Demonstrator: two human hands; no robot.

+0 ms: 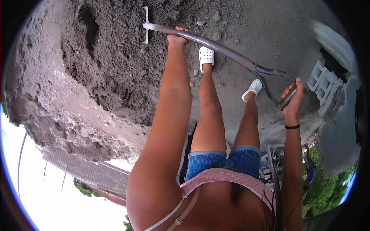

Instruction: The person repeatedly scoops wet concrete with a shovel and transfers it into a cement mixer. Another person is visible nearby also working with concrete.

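Observation:
A long-handled shovel slants across the upper middle, from the soil on the left to its split D-shaped grip on the right. My left hand is wrapped round the shaft close to the blade end. My right hand is closed on the crossbar of the grip. Only a pale, narrow edge of the shovel's metal head shows against the dark loose soil; whether the rest is sunk in the soil I cannot tell.
My feet, in white clogs, stand on dirt below the shaft. Several stones lie near them. Pale hollow concrete blocks sit at the right. A rough earth bank rises at the left, with a dark hollow in the soil.

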